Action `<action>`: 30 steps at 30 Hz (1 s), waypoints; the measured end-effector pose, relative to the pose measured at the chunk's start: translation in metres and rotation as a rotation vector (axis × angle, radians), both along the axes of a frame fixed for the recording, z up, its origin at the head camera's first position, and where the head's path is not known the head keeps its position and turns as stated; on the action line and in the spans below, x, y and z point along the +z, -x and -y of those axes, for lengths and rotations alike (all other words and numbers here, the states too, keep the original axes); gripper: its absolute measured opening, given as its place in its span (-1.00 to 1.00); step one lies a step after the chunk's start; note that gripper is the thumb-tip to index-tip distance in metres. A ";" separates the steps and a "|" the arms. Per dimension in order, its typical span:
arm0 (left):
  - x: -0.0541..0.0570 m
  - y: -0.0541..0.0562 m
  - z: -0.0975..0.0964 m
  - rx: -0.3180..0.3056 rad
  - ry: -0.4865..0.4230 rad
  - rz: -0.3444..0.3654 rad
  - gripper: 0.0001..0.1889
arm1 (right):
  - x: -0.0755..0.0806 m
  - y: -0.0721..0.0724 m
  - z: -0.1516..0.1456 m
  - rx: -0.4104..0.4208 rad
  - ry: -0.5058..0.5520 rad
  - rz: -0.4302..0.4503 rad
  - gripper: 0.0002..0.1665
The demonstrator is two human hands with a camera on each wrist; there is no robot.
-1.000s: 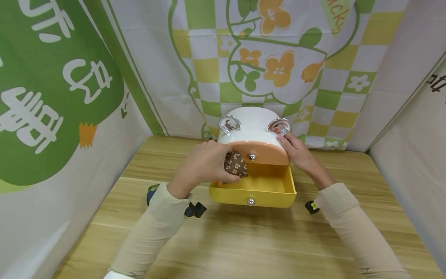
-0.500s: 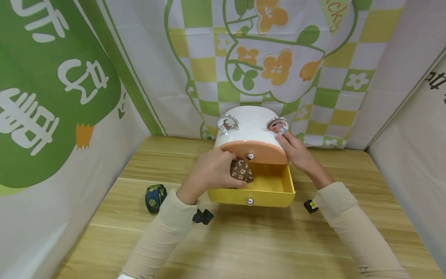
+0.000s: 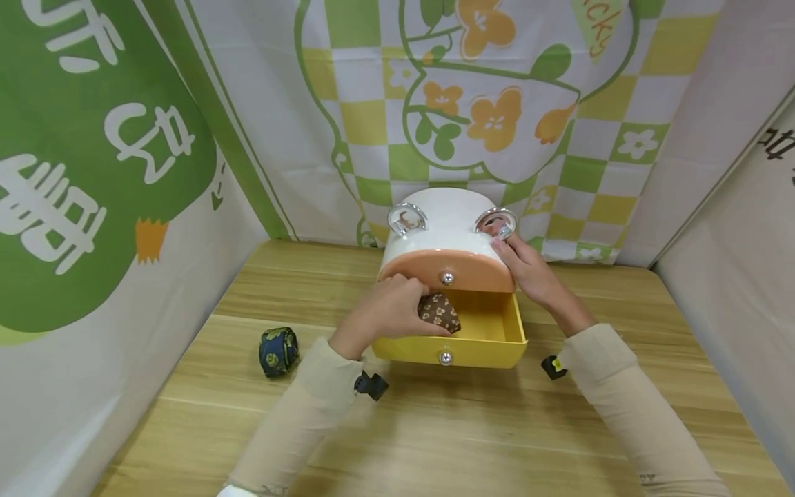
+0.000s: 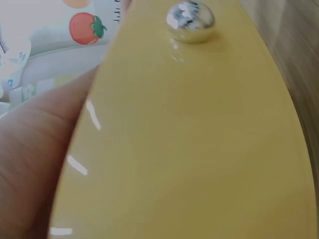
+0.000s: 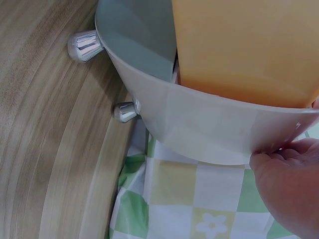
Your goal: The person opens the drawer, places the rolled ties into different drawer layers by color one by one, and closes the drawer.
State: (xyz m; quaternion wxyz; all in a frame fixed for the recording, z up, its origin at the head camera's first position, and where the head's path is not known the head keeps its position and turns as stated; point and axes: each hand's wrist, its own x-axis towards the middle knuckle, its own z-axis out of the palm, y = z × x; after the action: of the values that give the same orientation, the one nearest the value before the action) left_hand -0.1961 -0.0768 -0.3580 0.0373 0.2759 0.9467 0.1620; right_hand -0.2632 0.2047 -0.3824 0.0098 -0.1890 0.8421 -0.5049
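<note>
The brown roll (image 3: 442,314) is held between the thumb and bent fingers of the left grip (image 3: 394,310), in the left part of the pulled-out yellow drawer (image 3: 487,351); whether the drawer floor is touched by it cannot be told. The right side of the white cabinet (image 3: 456,221) is clasped by the right grip (image 3: 535,277). If the roll were let go loosely, its coil could be sprung open, as no fastening can be seen. The cabinet could be tipped nearward if the drawer (drawn well out) were pressed down, or the knuckles could be scraped by the orange front (image 3: 419,266) close above.

The roll is given a soft look by its matt, apparently woven cloth, dotted with pale flowers. The cabinet, by contrast, is domed, glossy and probably plastic; a mirror-bright, rounded knob (image 4: 190,22) is fixed to the smooth drawer face. On the left of the wood-grained table (image 3: 472,442), a blue roll (image 3: 278,352) with yellow-green motifs is set well apart.
</note>
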 end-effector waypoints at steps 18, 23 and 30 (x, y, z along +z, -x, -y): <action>-0.007 0.021 0.000 -0.263 0.071 0.023 -0.64 | -0.002 0.000 -0.001 0.004 -0.006 -0.014 -0.30; 0.007 0.014 0.009 -0.300 0.027 -0.023 -0.63 | -0.003 0.001 -0.002 0.004 -0.013 -0.013 -0.30; 0.037 -0.006 0.023 -0.243 0.007 -0.175 -0.75 | -0.003 0.001 -0.002 0.000 -0.021 0.002 -0.29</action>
State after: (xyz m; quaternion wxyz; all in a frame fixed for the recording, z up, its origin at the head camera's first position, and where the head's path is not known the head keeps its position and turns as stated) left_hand -0.1897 -0.0994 -0.3208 -0.0250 0.4014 0.9065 0.1283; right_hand -0.2644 0.2070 -0.3850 0.0126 -0.1883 0.8474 -0.4963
